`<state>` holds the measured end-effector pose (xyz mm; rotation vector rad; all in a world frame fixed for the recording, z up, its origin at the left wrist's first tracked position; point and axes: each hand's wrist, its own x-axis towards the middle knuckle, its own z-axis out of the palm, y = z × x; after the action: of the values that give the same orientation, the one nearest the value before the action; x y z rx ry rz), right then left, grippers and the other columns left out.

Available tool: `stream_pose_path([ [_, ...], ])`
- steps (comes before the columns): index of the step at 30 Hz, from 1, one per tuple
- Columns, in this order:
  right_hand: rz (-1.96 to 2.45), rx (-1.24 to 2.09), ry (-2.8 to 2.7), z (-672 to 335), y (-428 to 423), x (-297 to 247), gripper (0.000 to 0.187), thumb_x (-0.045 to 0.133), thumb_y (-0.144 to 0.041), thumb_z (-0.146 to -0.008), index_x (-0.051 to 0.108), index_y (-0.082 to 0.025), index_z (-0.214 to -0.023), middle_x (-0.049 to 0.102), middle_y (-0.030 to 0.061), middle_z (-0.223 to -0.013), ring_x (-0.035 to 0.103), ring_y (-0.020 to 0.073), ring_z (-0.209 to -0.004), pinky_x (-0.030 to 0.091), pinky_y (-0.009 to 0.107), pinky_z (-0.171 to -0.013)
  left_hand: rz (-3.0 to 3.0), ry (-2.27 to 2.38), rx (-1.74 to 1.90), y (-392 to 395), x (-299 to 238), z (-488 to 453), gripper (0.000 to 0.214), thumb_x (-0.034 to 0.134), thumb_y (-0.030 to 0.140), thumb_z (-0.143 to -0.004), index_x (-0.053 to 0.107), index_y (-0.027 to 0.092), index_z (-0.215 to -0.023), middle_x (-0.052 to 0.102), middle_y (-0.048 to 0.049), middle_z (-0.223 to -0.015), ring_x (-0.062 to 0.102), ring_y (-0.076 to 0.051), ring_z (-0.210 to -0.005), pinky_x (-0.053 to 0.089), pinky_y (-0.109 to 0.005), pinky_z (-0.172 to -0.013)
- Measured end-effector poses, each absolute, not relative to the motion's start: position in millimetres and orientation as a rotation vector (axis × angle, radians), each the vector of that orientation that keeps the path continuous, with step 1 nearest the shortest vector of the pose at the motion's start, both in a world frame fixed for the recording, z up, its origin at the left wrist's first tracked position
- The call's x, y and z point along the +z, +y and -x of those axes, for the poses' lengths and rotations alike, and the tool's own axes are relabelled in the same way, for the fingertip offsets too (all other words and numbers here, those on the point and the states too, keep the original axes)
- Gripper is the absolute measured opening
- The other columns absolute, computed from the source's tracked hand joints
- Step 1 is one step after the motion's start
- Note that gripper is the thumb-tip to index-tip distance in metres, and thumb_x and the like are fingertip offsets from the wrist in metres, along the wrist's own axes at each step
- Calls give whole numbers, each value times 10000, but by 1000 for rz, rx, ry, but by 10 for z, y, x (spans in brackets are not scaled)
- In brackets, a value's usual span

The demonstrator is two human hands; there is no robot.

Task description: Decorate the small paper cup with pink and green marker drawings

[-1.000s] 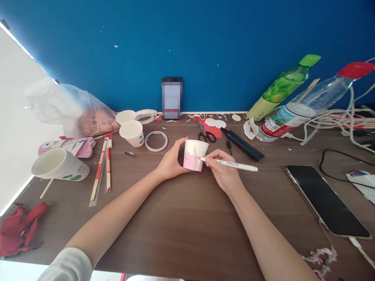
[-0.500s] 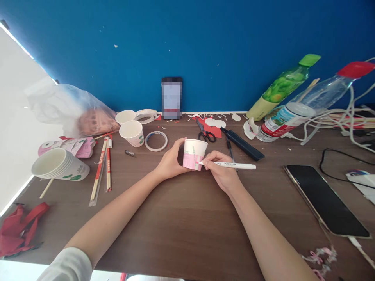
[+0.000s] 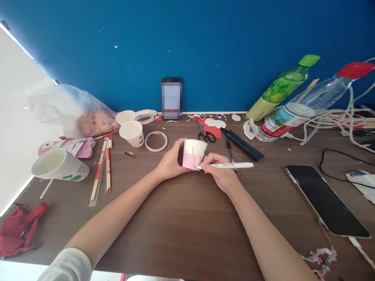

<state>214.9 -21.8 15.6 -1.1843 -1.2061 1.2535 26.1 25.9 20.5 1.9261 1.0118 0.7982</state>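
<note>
I have the cup (image 3: 192, 153) mid-scene at the tabletop (image 3: 175, 222), the left hand (image 3: 170, 160) with fingers clamped around its side, the right hand (image 3: 221, 171) pinching the marker (image 3: 231, 166) in its fingers, tip at the cup's lower part. That part is largely pink, the top pale; I judge the colouring partly done.

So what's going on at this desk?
A person's left hand holds a paper cup, while the right hand holds a white marker with its tip at the cup's lower side. That lower part is pink; above, it is mostly white. Black-handled scissors lie beyond the cup, and a stack of paper cups is off to the left.
</note>
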Motion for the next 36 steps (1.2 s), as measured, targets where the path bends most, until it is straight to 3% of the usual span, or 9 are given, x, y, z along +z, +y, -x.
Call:
stream_pose_path([
  [3, 1192, 1292, -1232, -2149, -224, 186, 212, 744, -273, -620, 569, -193, -531, 541, -32, -544, 432, 106, -530, 290, 267, -530, -1925, 1017, 787, 263, 202, -262, 999, 860, 345, -565, 299, 223, -1382, 431, -144, -1461, 450, -346, -1339, 390, -463, -1088],
  [12, 1095, 1096, -913, -2087, -213, 200, 168, 757, -263, -646, 607, -223, -581, 555, -39, -540, 511, 120, -577, 426, 298, -646, -1966, 968, 854, 267, 136, -272, 932, 833, 318, -617, 300, 226, -1376, 424, -143, -1460, 445, -330, -1343, 376, -463, -1111],
  [18, 1169, 955, -949, -2090, -261, 153, 197, 758, -336, -693, 600, -227, -651, 600, -26, -614, 565, 140, -613, 461, 317, -660, -1992, 941, 913, 269, 97, -270, 929, 822, 276, -629, 286, 214, -1385, 385, -157, -1489, 327, -333, -1428, 293, -480, -1176],
  [27, 1209, 955, -1021, -2071, -260, 102, 218, 757, -368, -683, 596, -223, -666, 619, -12, -654, 574, 149, -628, 462, 314, -650, -2061, 926, 898, 260, 93, -266, 929, 803, 271, -663, 255, 244, -1412, 370, -150, -1505, 225, -342, -1471, 280, -512, -1180],
  [36, 1146, 984, -959, -2080, -234, 187, 245, 724, -333, -668, 517, -229, -589, 509, -42, -553, 506, 128, -566, 441, 312, -613, -2028, 950, 881, 257, 113, -267, 945, 817, 287, -645, 260, 243, -1407, 372, -155, -1499, 308, -347, -1437, 288, -508, -1175],
])
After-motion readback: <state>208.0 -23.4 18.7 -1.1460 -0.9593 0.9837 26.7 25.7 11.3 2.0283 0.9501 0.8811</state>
